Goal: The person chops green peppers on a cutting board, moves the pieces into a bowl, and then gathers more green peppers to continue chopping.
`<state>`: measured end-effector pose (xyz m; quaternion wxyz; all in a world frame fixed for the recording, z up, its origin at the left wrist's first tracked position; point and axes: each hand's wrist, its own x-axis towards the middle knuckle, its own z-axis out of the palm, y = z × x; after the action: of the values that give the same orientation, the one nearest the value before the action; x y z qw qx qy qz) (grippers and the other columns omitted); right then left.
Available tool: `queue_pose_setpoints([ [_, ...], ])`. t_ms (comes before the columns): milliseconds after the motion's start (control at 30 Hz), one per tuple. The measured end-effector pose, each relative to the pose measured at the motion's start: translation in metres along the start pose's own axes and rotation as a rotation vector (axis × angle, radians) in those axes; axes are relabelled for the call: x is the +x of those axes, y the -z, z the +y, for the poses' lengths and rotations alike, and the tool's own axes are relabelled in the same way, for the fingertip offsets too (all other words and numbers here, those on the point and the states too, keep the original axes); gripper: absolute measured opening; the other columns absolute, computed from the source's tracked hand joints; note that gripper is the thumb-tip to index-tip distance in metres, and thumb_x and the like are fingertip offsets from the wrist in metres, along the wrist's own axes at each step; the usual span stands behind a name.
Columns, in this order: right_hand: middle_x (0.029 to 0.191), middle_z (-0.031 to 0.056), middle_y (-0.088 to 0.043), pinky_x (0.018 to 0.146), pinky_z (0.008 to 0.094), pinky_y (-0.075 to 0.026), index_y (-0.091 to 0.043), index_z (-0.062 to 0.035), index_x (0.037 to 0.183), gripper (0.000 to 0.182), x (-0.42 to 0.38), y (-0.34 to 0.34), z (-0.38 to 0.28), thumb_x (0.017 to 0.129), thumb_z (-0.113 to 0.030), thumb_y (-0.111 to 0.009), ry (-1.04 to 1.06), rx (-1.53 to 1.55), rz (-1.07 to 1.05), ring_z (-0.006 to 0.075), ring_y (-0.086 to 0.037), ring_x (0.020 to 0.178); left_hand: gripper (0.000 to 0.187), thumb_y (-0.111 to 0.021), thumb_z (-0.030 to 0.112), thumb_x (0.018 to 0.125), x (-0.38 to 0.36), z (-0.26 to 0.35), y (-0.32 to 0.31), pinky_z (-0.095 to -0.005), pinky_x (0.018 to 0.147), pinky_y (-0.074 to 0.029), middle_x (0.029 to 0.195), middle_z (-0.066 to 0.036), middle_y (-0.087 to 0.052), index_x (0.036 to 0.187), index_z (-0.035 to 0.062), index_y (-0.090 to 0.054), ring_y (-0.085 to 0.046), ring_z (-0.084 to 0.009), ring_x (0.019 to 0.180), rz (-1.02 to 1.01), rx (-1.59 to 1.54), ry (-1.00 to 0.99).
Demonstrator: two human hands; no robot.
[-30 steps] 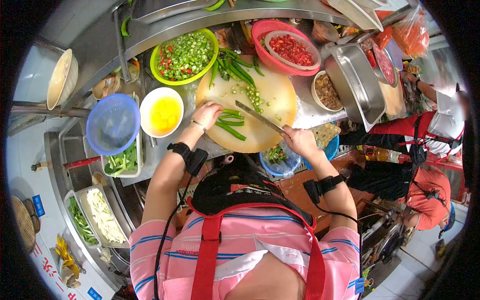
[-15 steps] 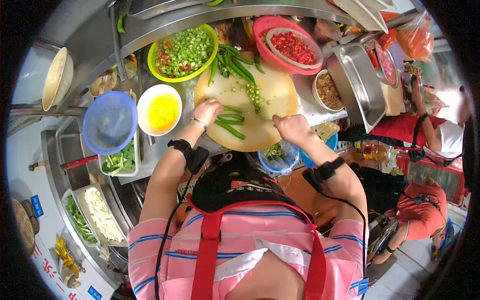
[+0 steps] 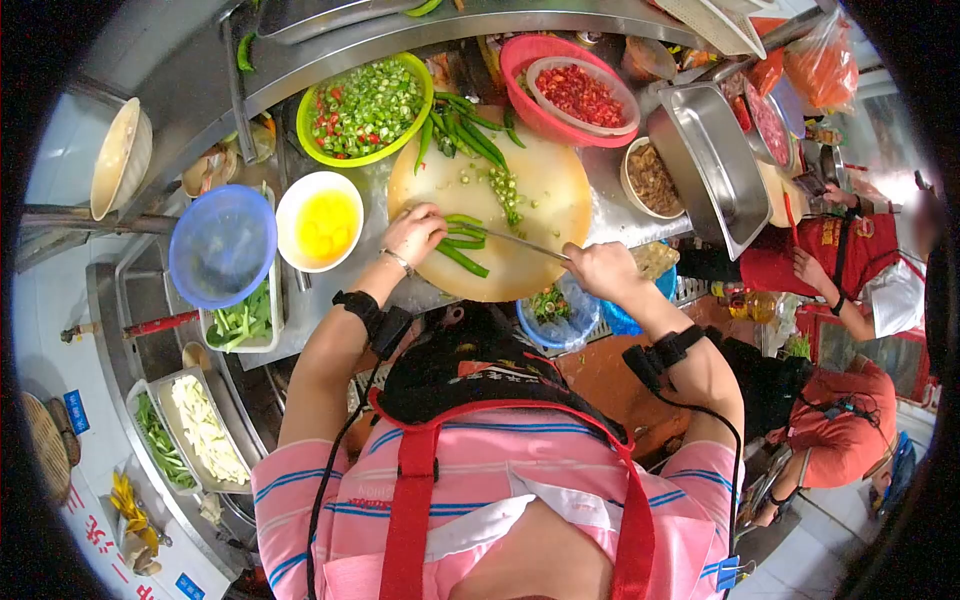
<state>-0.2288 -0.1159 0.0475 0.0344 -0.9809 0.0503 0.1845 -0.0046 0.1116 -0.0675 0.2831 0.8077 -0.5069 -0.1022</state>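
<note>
Bare room is left on the cutting board [image 3: 545,205] right of the sliced pepper pile [image 3: 505,187]. Its far edge is blocked by whole green peppers [image 3: 465,130], green bowl [image 3: 365,108] and red bowl [image 3: 560,90]; the left is crowded by the yellow-filled bowl [image 3: 320,220], the right by a steel tray [image 3: 715,165].

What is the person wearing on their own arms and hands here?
Both hands are bare: left hand, right hand. The left wrist has a thin silver bracelet. Each forearm carries a black strap with a small black box, trailing thin black cables. Short pink sleeves have blue stripes.
</note>
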Motion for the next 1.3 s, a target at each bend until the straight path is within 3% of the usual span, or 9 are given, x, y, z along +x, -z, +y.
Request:
queue_pose_setpoints([
  [100,0.060,0.0130,-0.061,0.052,0.0401,-0.049,-0.053,-0.0079,0.088,0.019,0.011,0.005,-0.006,0.083,-0.025,-0.049,0.057,0.023,-0.006,0.0288,-0.062,0.059,0.009,-0.060,0.016,0.074,0.005,-0.004,-0.006,-0.0357,0.080,-0.043,0.097,-0.004,-0.056,0.080,0.0116,-0.064,-0.054,-0.0224,0.091,-0.032,0.101,-0.020],
  [167,0.061,0.0126,-0.061,0.051,0.0393,-0.049,-0.054,-0.0083,0.088,0.018,0.015,0.006,-0.008,0.082,-0.024,-0.050,0.064,-0.051,-0.044,0.0280,-0.063,0.060,0.007,-0.060,0.015,0.071,0.006,-0.004,-0.007,-0.0346,0.076,-0.045,0.091,-0.002,-0.056,0.076,0.0131,-0.065,-0.055,-0.0235,0.083,0.023,0.118,-0.073],
  [467,0.063,0.0127,-0.062,0.053,0.0388,-0.050,-0.055,-0.0081,0.090,0.017,0.028,0.006,-0.004,0.080,-0.021,-0.050,0.108,-0.130,-0.031,0.0272,-0.063,0.061,0.007,-0.060,0.014,0.071,0.009,-0.007,-0.009,-0.0333,0.077,-0.044,0.090,0.000,-0.057,0.076,0.0137,-0.065,-0.054,-0.0219,0.085,0.015,0.113,-0.081],
  [700,0.063,0.0135,-0.062,0.056,0.0411,-0.049,-0.054,-0.0084,0.091,0.018,0.010,0.016,-0.003,0.081,-0.022,-0.050,0.016,-0.017,-0.123,0.0291,-0.063,0.063,0.009,-0.061,0.013,0.072,0.006,-0.012,-0.009,-0.0354,0.079,-0.044,0.095,-0.004,-0.057,0.079,0.0101,-0.065,-0.054,-0.0241,0.090,-0.010,0.096,-0.070],
  [767,0.063,0.0134,-0.062,0.057,0.0415,-0.049,-0.054,-0.0089,0.090,0.017,0.006,0.021,-0.005,0.081,-0.023,-0.050,0.022,-0.007,-0.086,0.0296,-0.063,0.063,0.009,-0.060,0.014,0.072,0.003,-0.016,-0.007,-0.0336,0.078,-0.045,0.095,-0.001,-0.057,0.080,0.0120,-0.064,-0.056,-0.0226,0.088,0.076,-0.149,-0.076],
  [967,0.063,0.0113,-0.062,0.055,0.0400,-0.049,-0.055,-0.0093,0.089,0.016,0.017,0.019,-0.013,0.080,-0.021,-0.051,0.139,-0.014,-0.072,0.0286,-0.063,0.061,0.010,-0.061,0.011,0.071,-0.003,-0.015,0.001,-0.0338,0.079,-0.045,0.098,-0.002,-0.056,0.081,0.0105,-0.063,-0.056,-0.0231,0.090,-0.039,-0.020,-0.113],
  [1300,0.067,0.0116,-0.063,0.056,0.0393,-0.050,-0.056,-0.0083,0.088,0.014,0.032,-0.003,0.002,0.077,-0.016,-0.051,0.141,-0.062,-0.079,0.0266,-0.063,0.064,0.012,-0.061,0.010,0.070,0.008,-0.015,0.002,-0.0355,0.082,-0.043,0.097,-0.005,-0.054,0.082,0.0104,-0.063,-0.053,-0.0236,0.094,-0.147,0.070,-0.155],
])
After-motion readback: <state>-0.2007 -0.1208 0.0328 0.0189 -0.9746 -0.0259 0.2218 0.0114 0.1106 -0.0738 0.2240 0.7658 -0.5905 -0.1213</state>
